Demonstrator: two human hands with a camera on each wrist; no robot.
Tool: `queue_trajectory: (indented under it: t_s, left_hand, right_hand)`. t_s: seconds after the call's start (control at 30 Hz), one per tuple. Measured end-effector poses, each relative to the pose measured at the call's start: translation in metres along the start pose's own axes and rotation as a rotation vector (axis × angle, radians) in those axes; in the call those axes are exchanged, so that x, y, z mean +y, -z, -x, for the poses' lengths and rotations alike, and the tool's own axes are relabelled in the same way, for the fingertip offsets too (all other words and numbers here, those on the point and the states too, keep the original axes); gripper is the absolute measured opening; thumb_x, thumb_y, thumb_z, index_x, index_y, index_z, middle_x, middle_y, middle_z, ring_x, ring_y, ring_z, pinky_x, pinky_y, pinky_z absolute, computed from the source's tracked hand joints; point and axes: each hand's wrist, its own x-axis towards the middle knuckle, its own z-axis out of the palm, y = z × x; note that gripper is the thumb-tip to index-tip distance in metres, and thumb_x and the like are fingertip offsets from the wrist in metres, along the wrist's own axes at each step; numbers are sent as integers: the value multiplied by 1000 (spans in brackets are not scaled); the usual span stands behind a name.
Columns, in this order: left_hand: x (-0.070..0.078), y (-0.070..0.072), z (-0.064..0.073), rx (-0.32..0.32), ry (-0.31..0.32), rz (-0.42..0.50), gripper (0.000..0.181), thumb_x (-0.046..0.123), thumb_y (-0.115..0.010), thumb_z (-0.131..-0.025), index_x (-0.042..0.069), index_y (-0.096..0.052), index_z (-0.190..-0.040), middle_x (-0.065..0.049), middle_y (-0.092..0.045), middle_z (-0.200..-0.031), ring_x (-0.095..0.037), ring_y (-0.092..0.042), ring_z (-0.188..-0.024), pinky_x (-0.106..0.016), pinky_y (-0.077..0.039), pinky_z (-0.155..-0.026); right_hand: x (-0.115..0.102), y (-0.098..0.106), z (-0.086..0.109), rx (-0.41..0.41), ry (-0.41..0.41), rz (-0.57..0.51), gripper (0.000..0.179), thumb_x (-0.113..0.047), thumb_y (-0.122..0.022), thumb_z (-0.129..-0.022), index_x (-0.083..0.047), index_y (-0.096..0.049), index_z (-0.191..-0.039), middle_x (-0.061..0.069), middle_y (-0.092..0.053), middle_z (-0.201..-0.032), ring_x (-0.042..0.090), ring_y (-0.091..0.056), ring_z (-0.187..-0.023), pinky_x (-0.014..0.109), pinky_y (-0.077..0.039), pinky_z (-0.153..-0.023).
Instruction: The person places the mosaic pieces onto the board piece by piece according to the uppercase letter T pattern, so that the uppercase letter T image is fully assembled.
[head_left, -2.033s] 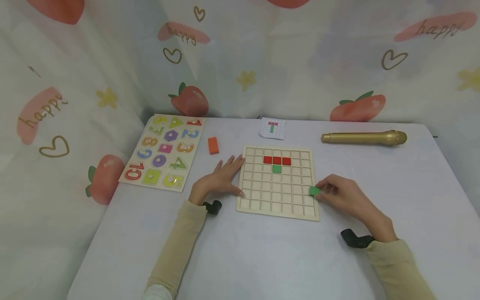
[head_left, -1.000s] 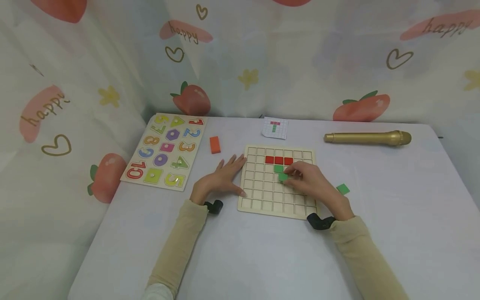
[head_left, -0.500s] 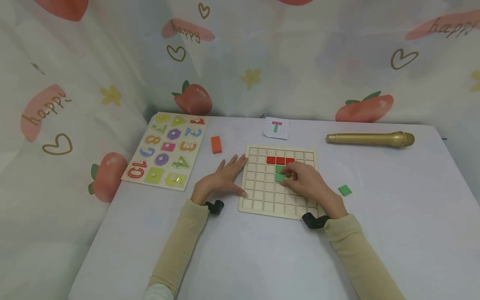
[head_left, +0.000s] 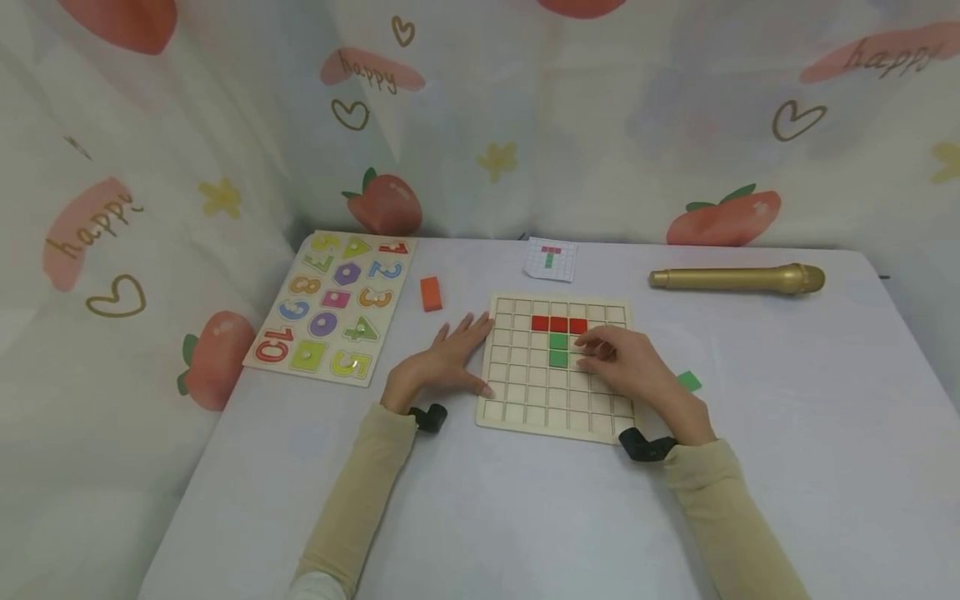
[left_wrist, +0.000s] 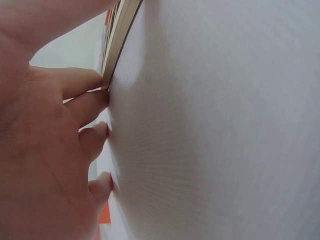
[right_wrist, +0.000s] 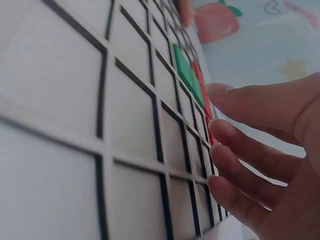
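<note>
A square wooden grid board (head_left: 525, 398) lies mid-table. Three red tiles (head_left: 558, 324) form a row near its far side, and two green tiles (head_left: 558, 358) run in a column below the middle red one. My left hand (head_left: 444, 364) has its fingers spread, with thumb and fingertips at the board's left edge. Over the board's right half, just right of the green tiles, my right hand (head_left: 626, 362) holds nothing, its fingers loosely bent and apart from the thumb. The right wrist view shows the green tiles (right_wrist: 189, 75) seated in the grid beyond the thumb.
A loose green tile (head_left: 689, 382) lies right of the board, partly behind the right wrist. A pattern card (head_left: 551, 259), a gold microphone (head_left: 737, 279), an orange block (head_left: 431, 293) and a number puzzle board (head_left: 352, 304) lie around it. A printed curtain (head_left: 585, 150) hangs behind.
My right hand brought a green tile from the board's right edge to the cell below the first green tile, let go and drew slightly right. My left hand stayed at the board.
</note>
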Motion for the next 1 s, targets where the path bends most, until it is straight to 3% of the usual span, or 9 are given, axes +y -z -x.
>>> queue_trajectory:
  t_s: [0.2, 0.5, 0.73, 1.0]
  left_hand:
    - [1, -3, -2, 6, 10, -14, 120, 41, -88, -81, 18, -8, -167, 2, 1, -175, -19, 11, -161, -45, 10, -130]
    - [4, -1, 1, 6, 22, -29, 119, 41, -87, -82, 19, -7, -167, 4, 1, -175, -18, 11, -161, -44, 12, -130]
    - [4, 0, 1, 5, 25, -13, 119, 40, -87, -82, 19, -7, -167, 4, 1, -175, -18, 10, -161, -44, 12, -130]
    - [4, -1, 0, 4, 22, -1, 120, 40, -87, -81, 18, -7, -167, 3, 1, -175, -19, 11, -161, -45, 12, -130]
  right_hand:
    - [12, 19, 10, 41, -62, -12, 27, -12, -74, -93, -4, -72, -119, 11, -72, -104, 25, -62, -91, 38, -51, -81]
    - [39, 59, 29, 54, -204, 42, 37, -19, -72, -95, -7, -67, -130, 17, -70, -121, 29, -61, -98, 33, -48, -73]
    - [63, 85, 47, -59, -334, 35, 47, -28, -69, -98, -8, -60, -139, 20, -63, -131, 37, -56, -114, 40, -49, -83]
    - [82, 93, 59, -161, -417, 9, 54, -34, -71, -96, -1, -58, -137, 24, -62, -128, 40, -56, -116, 47, -52, -90]
